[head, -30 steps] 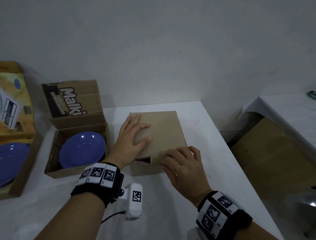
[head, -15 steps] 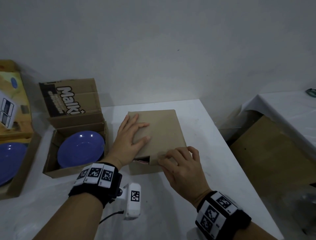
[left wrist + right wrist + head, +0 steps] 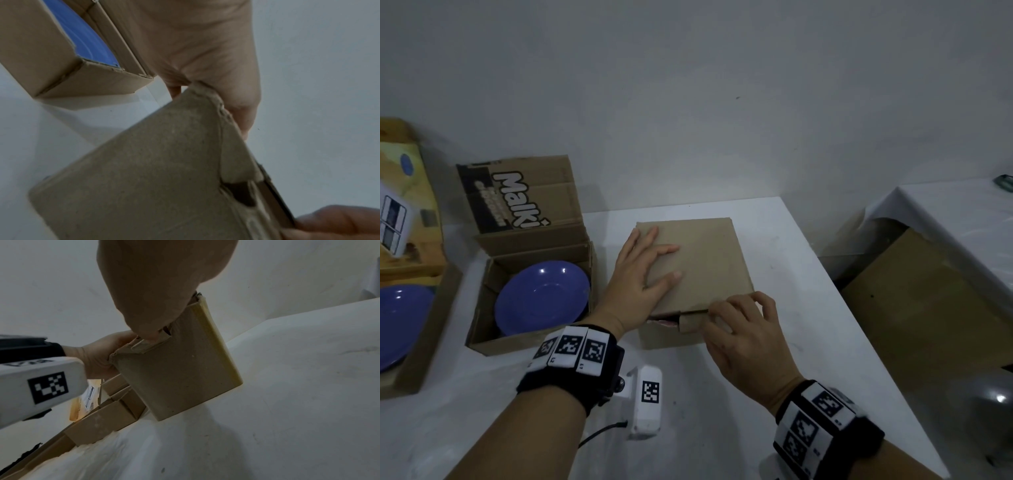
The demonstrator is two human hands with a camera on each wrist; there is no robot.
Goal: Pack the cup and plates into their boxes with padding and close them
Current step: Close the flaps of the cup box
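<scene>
Plain brown box (image 3: 695,274) sits mid-worktop (image 3: 791,342), lid almost down. Left hand (image 3: 640,281) lies flat on the lid's 9 o'clock side, fingers straight and spread, pressing. Right hand (image 3: 743,329) at the box's 6 o'clock edge, fingers curled, pinching the small front tab (image 3: 690,322); a slit stays open beside it with something pinkish inside, can't tell what. At 9 o'clock of this box, just beside it, open Malkist carton (image 3: 493,329) holds a blue plate (image 3: 541,298), flap upright. Farther toward 9 o'clock, another open box (image 3: 414,359) with a second blue plate (image 3: 397,325), cut off by the frame edge.
</scene>
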